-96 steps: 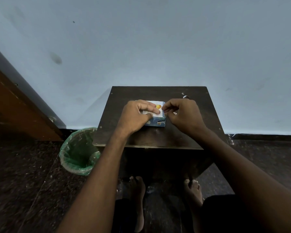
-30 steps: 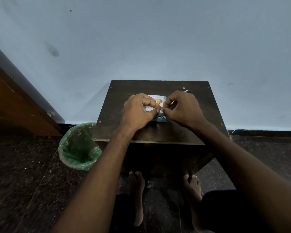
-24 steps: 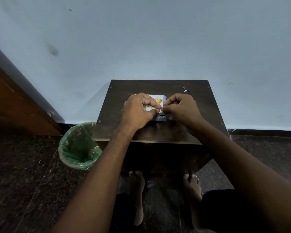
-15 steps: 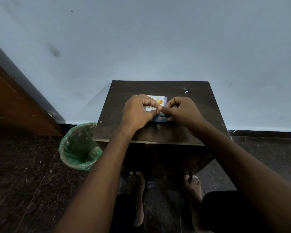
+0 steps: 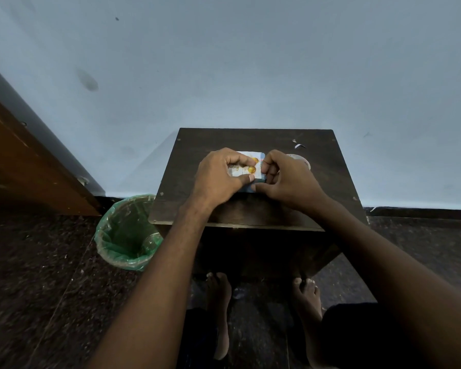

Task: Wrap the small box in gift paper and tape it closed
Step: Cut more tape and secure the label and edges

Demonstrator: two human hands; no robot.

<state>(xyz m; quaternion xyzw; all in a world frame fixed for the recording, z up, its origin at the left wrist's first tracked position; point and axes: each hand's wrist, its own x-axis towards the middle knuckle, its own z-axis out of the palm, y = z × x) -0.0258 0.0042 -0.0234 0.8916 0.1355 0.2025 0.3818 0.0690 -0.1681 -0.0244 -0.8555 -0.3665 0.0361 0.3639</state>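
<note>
With the left hand (image 5: 218, 177) gripping the box (image 5: 248, 169) and the right hand (image 5: 282, 179) pinching paper at its end, the end fold seems under way; taping likely comes next.

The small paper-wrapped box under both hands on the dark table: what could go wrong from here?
1. The small box in patterned gift paper is held only by the left hand; the paper may slip loose.
2. The right hand works at its right end; a crooked fold is possible.
3. The white tape roll lies behind that hand and might get pushed.
</note>
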